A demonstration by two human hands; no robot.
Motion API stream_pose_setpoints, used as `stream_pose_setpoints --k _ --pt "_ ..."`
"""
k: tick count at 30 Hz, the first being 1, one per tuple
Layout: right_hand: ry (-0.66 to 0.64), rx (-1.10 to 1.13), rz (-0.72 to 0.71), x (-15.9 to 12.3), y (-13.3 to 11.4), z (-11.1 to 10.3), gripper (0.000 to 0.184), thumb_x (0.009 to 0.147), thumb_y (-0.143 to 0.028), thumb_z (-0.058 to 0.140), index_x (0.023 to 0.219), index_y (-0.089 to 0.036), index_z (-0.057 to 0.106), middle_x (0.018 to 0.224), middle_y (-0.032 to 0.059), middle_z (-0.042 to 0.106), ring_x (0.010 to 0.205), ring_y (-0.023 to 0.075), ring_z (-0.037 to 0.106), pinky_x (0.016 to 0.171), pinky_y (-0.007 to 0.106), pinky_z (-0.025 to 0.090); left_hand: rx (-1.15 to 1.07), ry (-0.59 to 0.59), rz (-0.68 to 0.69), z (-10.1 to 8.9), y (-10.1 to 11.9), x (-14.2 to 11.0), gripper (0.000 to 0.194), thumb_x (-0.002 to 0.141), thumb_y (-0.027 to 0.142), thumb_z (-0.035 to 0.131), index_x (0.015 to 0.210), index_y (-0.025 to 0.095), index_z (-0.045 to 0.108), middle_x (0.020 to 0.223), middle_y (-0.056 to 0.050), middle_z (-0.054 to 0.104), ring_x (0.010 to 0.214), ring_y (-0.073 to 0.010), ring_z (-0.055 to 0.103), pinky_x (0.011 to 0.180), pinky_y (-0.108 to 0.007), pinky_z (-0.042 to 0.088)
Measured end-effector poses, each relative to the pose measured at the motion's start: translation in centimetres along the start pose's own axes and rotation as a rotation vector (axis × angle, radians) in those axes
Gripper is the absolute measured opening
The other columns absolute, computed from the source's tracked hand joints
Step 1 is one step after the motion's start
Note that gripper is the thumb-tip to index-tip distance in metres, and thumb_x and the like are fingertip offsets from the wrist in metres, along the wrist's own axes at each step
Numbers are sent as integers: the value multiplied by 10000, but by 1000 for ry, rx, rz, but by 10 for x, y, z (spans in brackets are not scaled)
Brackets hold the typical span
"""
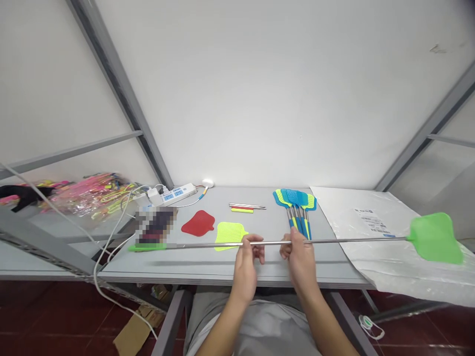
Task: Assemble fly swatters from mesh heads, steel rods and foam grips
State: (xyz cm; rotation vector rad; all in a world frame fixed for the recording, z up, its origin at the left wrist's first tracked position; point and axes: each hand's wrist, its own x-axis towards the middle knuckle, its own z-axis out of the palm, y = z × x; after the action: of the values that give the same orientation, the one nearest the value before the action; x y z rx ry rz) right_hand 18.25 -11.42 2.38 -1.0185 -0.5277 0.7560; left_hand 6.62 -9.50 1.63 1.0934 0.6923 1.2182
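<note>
A long fly swatter with an extended metal rod lies level across both hands, above the table. Its green mesh head is at the far right and its green handle at the far left. My left hand pinches the rod left of the middle, some fingers curled loosely. Closed round the rod further right is my right hand. Behind that hand lies a fanned stack of blue and yellow fly swatters. A yellow swatter head lies partly under the rod, beside a red swatter head.
Thin metal rods lie behind, with red and yellow handles. A power strip with cables stands at the back left. White plastic bag covers the table's right side. Bagged colourful items lie beyond the left frame post.
</note>
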Motion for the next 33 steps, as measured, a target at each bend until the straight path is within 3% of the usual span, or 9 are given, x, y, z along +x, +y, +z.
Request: stream_pose_setpoints --k 3,6,10,14,18,28,33 --pt "-96 -23 46 -13 13 10 430 879 -519 555 617 -204 425 554 -72 306 474 82 272 428 238 256 -73 148 54 -11 4 8 425 939 524 458 817 169 659 799 -39 617 686 -136 527 692 -265 430" --pt "-111 -35 61 -15 16 11 435 869 -521 570 610 -211 409 528 -78 290 473 87 268 435 241 257 -112 269 155 -20 11 15 443 935 504 476 735 165 680 799 -58 658 805 -170 595 813 -293 453" --pt "-77 -90 21 -4 8 0 457 851 -516 593 575 -214 388 493 -77 291 465 91 293 443 245 263 -168 209 192 -20 18 16 419 949 447 472 741 159 694 883 -83 686 981 -222 620 961 -380 439" --pt "-37 -122 -25 6 -3 -10 468 843 -518 599 561 -214 382 492 -72 306 465 92 316 449 248 270 -225 217 154 -20 23 15 371 951 417 485 765 160 677 950 -84 692 1009 -230 629 919 -391 481" --pt "-30 -104 -16 8 -9 -14 464 837 -514 611 566 -213 385 501 -76 288 461 87 300 444 245 266 -249 273 219 -29 31 19 375 949 439 480 756 162 646 907 -81 700 993 -233 644 902 -418 496" --pt "61 -23 -38 21 -22 -26 486 810 -499 645 549 -225 341 494 -90 247 452 82 257 429 245 275 -355 560 312 -67 60 38 359 937 418 473 685 171 541 787 -14 648 783 -182 661 805 -402 513" --pt "105 -39 -69 25 -29 -33 457 829 -483 628 550 -218 380 465 -83 298 439 86 306 441 250 304 -434 624 260 -83 69 44 334 931 421 471 688 192 488 753 17 599 740 -145 623 735 -328 506"
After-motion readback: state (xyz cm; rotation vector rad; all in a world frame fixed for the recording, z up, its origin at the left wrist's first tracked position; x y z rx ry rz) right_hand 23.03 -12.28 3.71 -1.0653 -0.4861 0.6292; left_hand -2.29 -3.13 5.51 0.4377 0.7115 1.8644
